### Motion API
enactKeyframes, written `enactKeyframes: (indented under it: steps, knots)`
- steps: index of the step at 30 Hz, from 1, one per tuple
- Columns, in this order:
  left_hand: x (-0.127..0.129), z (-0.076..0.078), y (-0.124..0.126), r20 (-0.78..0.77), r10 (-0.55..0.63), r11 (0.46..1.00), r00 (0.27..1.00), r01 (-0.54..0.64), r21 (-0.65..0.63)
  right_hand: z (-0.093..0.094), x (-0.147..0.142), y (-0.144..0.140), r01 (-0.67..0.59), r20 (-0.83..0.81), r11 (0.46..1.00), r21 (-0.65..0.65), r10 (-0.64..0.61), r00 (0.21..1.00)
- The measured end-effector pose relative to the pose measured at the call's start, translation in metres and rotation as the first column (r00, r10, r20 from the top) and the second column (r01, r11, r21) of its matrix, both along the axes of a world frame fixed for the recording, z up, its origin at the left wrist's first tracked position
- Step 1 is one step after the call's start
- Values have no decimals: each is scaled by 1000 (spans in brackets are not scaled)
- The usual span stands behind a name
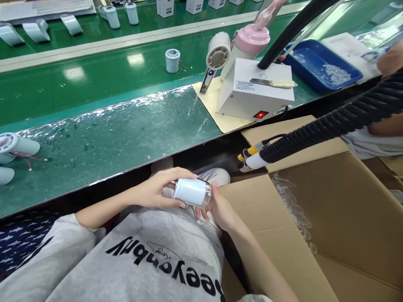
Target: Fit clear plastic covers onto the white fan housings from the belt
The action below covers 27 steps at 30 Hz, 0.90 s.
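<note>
Above my lap, my left hand (159, 188) grips a light blue cylindrical housing (190, 191), thumb and fingers around its left end. The housing lies on its side, tilted slightly. A clear plastic cup (207, 194) surrounds its right end, and my right hand (218, 207) is closed on that cup from the right. Part of the right fingers is hidden below the cup. Similar housings with thin red wires lie at the bench's left end, such as this housing (23, 146). Another housing (172, 61) stands upright on the green conveyor belt (103, 71).
An open cardboard box (346, 201) with clear cups (292, 205) is at my right. A black corrugated hose (330, 119) with a nozzle hangs above it. On the bench (126, 134) stand a white machine (256, 90), a handheld fan (217, 56), a pink-lidded bottle (252, 40) and a blue tray (307, 63).
</note>
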<state>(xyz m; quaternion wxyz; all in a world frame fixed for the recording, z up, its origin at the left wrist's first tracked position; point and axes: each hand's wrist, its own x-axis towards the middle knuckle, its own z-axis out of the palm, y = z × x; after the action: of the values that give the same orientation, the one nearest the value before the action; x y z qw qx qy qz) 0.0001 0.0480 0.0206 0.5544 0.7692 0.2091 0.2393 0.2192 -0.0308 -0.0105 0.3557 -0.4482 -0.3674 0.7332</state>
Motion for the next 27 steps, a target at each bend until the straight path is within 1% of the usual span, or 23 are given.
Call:
enactKeyframes:
  steps: [1, 2, 3, 4, 5, 6, 7, 8, 9, 10, 12, 13, 14, 15, 16, 19, 21, 23, 25, 27]
  knots:
    - [0, 1, -1, -18, 19, 999, 1000, -19, -34, -1, 1, -2, 73, 88, 983, 171, -89, 992]
    - [0, 2, -1, -34, 32, 997, 999, -35, -71, -1, 3, -3, 114, 169, 928, 355, -184, 968]
    - [0, 3, -2, -46, 42, 993, 998, -47, -106, -1, 6, -4, 107, 232, 842, 529, -265, 936]
    - [-1, 3, -3, -55, 47, 989, 997, -55, -138, -1, 9, -5, 50, 278, 742, 668, -312, 908]
    - [-1, 4, -3, -64, 52, 984, 997, -62, -164, 0, 12, -5, -34, 316, 647, 762, -325, 891]
    - [-1, 4, -4, -73, 55, 980, 996, -68, -185, 1, 15, -5, -116, 351, 574, 811, -318, 880]
    - [-1, 3, -4, -83, 56, 976, 995, -72, -204, 2, 18, -5, -176, 380, 533, 828, -301, 874]
    - [-1, 3, -4, -90, 51, 973, 995, -69, -222, 4, 20, -5, -203, 398, 530, 823, -282, 873]
    - [-2, 2, -4, -89, 40, 970, 995, -60, -236, 5, 21, -6, -194, 400, 567, 800, -263, 878]
    - [-2, 1, -4, -76, 21, 969, 997, -39, -244, 6, 21, -6, -155, 382, 632, 760, -242, 892]
    - [-2, -1, -3, -20, -37, 970, 999, 31, -242, 7, 20, -7, -35, 287, 768, 639, -197, 937]
    - [-3, -2, -2, 15, -67, 968, 998, 69, -241, 8, 20, -8, 15, 229, 817, 577, -179, 957]
    - [-3, -3, -2, 47, -92, 963, 995, 100, -251, 8, 19, -9, 48, 183, 848, 529, -169, 968]
    - [-3, -3, -2, 73, -106, 953, 992, 122, -277, 7, 19, -10, 65, 157, 860, 507, -166, 974]
    - [-4, -4, -2, 88, -111, 940, 990, 134, -315, 7, 20, -10, 70, 154, 857, 510, -172, 973]
    - [-4, -7, -1, 83, -92, 899, 992, 119, -422, 5, 24, -10, 45, 219, 817, 575, -207, 954]
    - [-3, -11, -2, 59, -87, 875, 994, 104, -472, 3, 25, -9, 23, 263, 812, 583, -216, 940]
    - [2, -17, -6, 40, -87, 847, 995, 94, -524, -1, 23, -7, 14, 285, 837, 547, -202, 937]
    - [7, -22, -12, -5, -76, 822, 997, 60, -566, -5, 17, -8, 20, 266, 878, 479, -167, 949]
    - [8, -21, -13, -119, -50, 828, 992, -26, -560, -9, 13, -9, 0, 235, 911, 413, -106, 966]
